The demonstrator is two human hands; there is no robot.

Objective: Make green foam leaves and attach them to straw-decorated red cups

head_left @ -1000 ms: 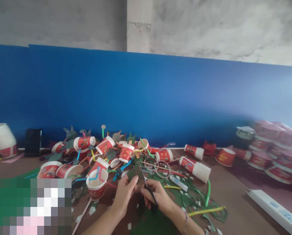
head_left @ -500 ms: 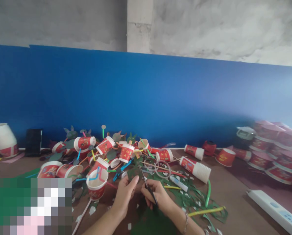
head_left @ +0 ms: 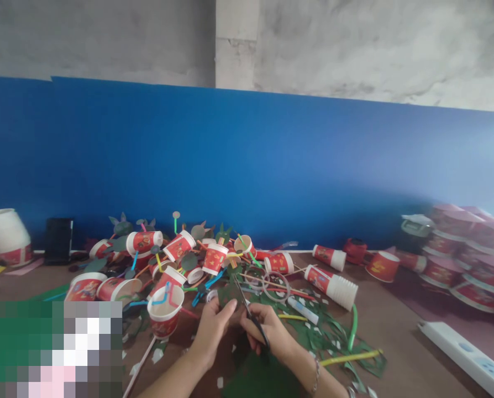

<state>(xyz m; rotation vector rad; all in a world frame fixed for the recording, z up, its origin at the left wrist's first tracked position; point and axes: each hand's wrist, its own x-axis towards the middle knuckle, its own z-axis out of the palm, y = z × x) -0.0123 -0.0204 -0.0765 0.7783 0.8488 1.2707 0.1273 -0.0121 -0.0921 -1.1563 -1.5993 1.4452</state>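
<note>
My left hand [head_left: 214, 326] pinches a small piece of dark green paper [head_left: 229, 296] between thumb and fingers. Close beside it, my right hand [head_left: 267, 330] is wrapped round the black handles of a pair of scissors [head_left: 251, 315]. The blades point away from me, toward the upper left, and lie at the right side of the green paper. Whether they are biting into it is too blurred to tell. Below both hands lies a larger dark green sheet [head_left: 259, 378]. Green paper offcuts [head_left: 317, 337] and white scraps are scattered to the right.
Red paper cups [head_left: 166, 312] with straws are heaped on the brown table [head_left: 396, 342]. Rolls of clear tape [head_left: 277, 286], a glue stick [head_left: 303, 310] and a stack of cups [head_left: 332, 287] lie behind my right hand. A white power strip [head_left: 466, 354] sits at right, below piled cups [head_left: 479, 249].
My hands stay in nearly the same place. The scissors have shifted very slightly, with their handles a little lower and to the right. The surroundings look unchanged.
</note>
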